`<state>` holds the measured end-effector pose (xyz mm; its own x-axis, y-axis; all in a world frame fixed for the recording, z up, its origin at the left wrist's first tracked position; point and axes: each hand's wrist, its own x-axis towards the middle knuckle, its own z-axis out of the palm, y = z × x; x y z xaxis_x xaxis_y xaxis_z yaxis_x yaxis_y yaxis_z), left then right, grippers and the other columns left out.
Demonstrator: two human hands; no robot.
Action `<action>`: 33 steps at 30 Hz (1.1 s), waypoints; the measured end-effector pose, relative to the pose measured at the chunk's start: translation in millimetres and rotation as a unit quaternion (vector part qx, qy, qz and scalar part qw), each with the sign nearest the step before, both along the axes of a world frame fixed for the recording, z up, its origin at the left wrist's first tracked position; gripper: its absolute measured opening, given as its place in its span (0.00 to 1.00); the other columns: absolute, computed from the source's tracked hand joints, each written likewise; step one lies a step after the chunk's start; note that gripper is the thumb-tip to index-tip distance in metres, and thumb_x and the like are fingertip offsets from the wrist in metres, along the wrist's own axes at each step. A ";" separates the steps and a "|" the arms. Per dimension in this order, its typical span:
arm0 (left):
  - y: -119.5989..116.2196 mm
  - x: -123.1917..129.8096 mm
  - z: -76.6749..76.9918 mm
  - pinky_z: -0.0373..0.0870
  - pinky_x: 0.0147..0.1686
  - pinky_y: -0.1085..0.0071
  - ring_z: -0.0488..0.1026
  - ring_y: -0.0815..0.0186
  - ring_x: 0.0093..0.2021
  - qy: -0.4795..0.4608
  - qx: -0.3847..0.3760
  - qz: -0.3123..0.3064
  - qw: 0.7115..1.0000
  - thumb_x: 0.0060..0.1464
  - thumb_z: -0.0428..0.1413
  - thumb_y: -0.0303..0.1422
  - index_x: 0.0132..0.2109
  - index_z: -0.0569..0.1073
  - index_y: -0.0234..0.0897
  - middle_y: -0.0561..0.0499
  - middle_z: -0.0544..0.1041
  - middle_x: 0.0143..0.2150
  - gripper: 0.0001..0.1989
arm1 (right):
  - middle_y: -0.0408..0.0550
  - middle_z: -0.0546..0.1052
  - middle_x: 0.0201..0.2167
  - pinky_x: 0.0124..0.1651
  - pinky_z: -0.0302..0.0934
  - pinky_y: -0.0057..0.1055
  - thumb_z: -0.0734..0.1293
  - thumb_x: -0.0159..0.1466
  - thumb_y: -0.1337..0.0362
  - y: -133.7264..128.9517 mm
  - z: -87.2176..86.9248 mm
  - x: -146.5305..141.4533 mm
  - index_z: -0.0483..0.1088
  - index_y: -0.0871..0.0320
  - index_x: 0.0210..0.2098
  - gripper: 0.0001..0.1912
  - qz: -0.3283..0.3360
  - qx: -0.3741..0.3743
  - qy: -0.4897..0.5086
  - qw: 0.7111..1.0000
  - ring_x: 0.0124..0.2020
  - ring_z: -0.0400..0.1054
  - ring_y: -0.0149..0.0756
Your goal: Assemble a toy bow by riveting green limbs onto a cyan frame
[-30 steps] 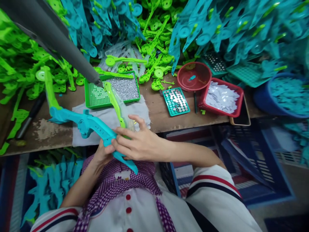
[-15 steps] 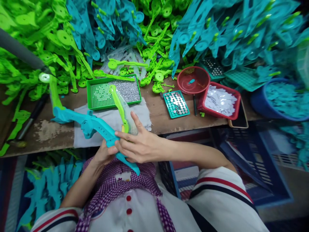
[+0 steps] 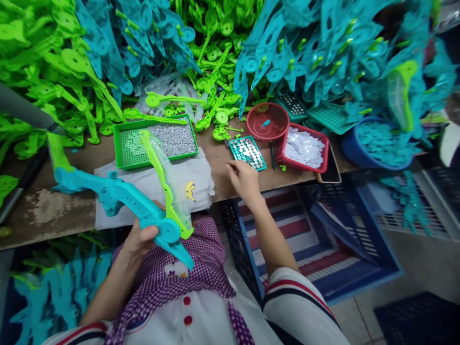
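My left hand (image 3: 139, 238) grips a long blue plastic part (image 3: 134, 201) near its lower end, thumb on top. A lime-green arm with a clear panel (image 3: 163, 184) stands up from the round joint at that end. At the far left end, another green piece (image 3: 60, 152) joins the blue part. My right hand (image 3: 246, 181) is at the near edge of a small teal tray (image 3: 264, 167) of shiny round metal discs. Its fingers are curled together; whatever is between them, if anything, is too small to make out.
Behind lies a green tray (image 3: 120, 151) of small metal pins on a grey cloth (image 3: 115, 218). Red bowl (image 3: 268, 134), red basket (image 3: 323, 165) of white slips and phone (image 3: 332, 172) sit rightward. Green and blue parts (image 3: 143, 28) heap behind; a blue crate (image 3: 388, 273) is below.
My right hand has left the blue part and moved right to the tray of discs. My left hand still holds the blue part, whose round joint now shows. The view has shifted right.
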<state>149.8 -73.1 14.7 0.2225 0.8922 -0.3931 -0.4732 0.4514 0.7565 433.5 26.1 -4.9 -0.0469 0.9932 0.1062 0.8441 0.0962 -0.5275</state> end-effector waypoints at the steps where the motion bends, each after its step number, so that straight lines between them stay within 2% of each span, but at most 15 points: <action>1: -0.5 0.0 0.3 0.73 0.18 0.73 0.73 0.65 0.22 0.002 0.001 0.005 1.000 0.30 0.72 0.38 0.38 0.76 0.36 0.52 0.77 0.26 0.24 | 0.55 0.80 0.44 0.49 0.64 0.35 0.56 0.70 0.63 10.6 3.3 -10.1 0.74 0.60 0.46 0.16 0.016 -0.014 -0.016 1.000 0.46 0.73 0.40; 3: -1.9 -0.5 0.5 0.74 0.19 0.72 0.74 0.64 0.22 0.005 0.001 0.022 1.000 0.29 0.72 0.37 0.38 0.76 0.36 0.52 0.77 0.26 0.25 | 0.58 0.78 0.49 0.50 0.64 0.36 0.55 0.71 0.65 31.5 14.5 -31.2 0.73 0.61 0.49 0.17 0.039 -0.060 -0.072 0.995 0.49 0.73 0.43; 6: -4.0 -1.6 -0.4 0.75 0.21 0.71 0.75 0.63 0.24 -0.004 -0.004 0.018 1.000 0.30 0.71 0.36 0.39 0.75 0.37 0.52 0.78 0.27 0.24 | 0.65 0.77 0.50 0.47 0.64 0.38 0.51 0.70 0.70 53.5 28.9 -51.3 0.72 0.65 0.50 0.20 -0.031 -0.135 -0.175 0.975 0.49 0.74 0.47; 9: -2.7 1.4 -1.0 0.74 0.20 0.72 0.74 0.65 0.23 -0.010 -0.003 0.006 1.000 0.31 0.71 0.36 0.37 0.75 0.38 0.53 0.77 0.26 0.22 | 0.70 0.78 0.46 0.46 0.64 0.37 0.50 0.69 0.75 62.4 32.4 -54.1 0.71 0.70 0.52 0.22 -0.096 -0.179 -0.226 0.953 0.49 0.75 0.48; 12: 1.1 7.0 0.9 0.72 0.18 0.74 0.72 0.67 0.21 -0.005 0.004 0.013 1.000 0.31 0.71 0.36 0.35 0.74 0.37 0.55 0.75 0.24 0.21 | 0.70 0.78 0.47 0.46 0.64 0.35 0.51 0.69 0.76 66.3 31.3 -49.6 0.72 0.69 0.51 0.22 -0.089 -0.186 -0.241 0.948 0.51 0.74 0.47; 18: 2.5 6.9 6.0 0.72 0.19 0.73 0.72 0.66 0.22 0.008 0.006 0.013 1.000 0.29 0.71 0.39 0.41 0.75 0.38 0.54 0.76 0.27 0.28 | 0.68 0.76 0.51 0.46 0.63 0.38 0.50 0.70 0.73 71.9 28.5 -40.8 0.73 0.67 0.50 0.22 -0.112 -0.167 -0.228 0.953 0.51 0.73 0.49; 22: 1.2 5.1 5.4 0.72 0.19 0.74 0.73 0.66 0.22 -0.001 0.009 0.016 1.000 0.30 0.71 0.38 0.40 0.75 0.39 0.55 0.76 0.26 0.26 | 0.68 0.71 0.56 0.49 0.61 0.41 0.50 0.69 0.73 70.9 22.5 -40.4 0.73 0.67 0.49 0.22 -0.110 -0.112 -0.239 0.958 0.56 0.67 0.51; 26: 0.1 3.2 3.4 0.72 0.20 0.73 0.72 0.67 0.22 -0.014 0.007 0.003 1.000 0.31 0.71 0.37 0.38 0.74 0.38 0.54 0.76 0.26 0.24 | 0.66 0.73 0.53 0.53 0.57 0.47 0.52 0.70 0.69 53.3 20.5 -42.1 0.73 0.65 0.48 0.20 -0.068 -0.076 -0.235 0.967 0.54 0.65 0.52; 28: 0.3 2.7 1.7 0.72 0.21 0.73 0.72 0.67 0.23 -0.021 0.012 -0.001 1.000 0.32 0.71 0.36 0.37 0.73 0.38 0.54 0.76 0.26 0.23 | 0.64 0.73 0.51 0.52 0.57 0.46 0.53 0.70 0.64 40.0 21.4 -43.2 0.73 0.63 0.46 0.19 -0.050 -0.074 -0.222 0.971 0.51 0.67 0.50; 30: 1.4 3.8 0.4 0.71 0.20 0.74 0.72 0.67 0.23 -0.023 0.017 0.002 1.000 0.32 0.71 0.35 0.36 0.72 0.38 0.55 0.75 0.25 0.22 | 0.63 0.74 0.50 0.49 0.58 0.43 0.54 0.71 0.59 29.9 22.0 -45.7 0.72 0.63 0.47 0.20 -0.060 -0.080 -0.207 0.973 0.48 0.69 0.49; 33: 3.5 8.4 1.0 0.72 0.19 0.73 0.73 0.66 0.22 -0.016 0.009 0.024 1.000 0.30 0.71 0.35 0.35 0.72 0.38 0.55 0.76 0.25 0.23 | 0.65 0.73 0.52 0.44 0.61 0.38 0.55 0.71 0.56 28.8 21.0 -51.6 0.68 0.65 0.53 0.22 -0.085 -0.123 -0.191 0.970 0.46 0.72 0.48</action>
<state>158.2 -69.6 15.7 0.1925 0.9085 -0.3708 -0.5181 0.4151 0.7478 381.9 54.9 16.1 0.1299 0.9831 -0.1289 0.9752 -0.1502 -0.1626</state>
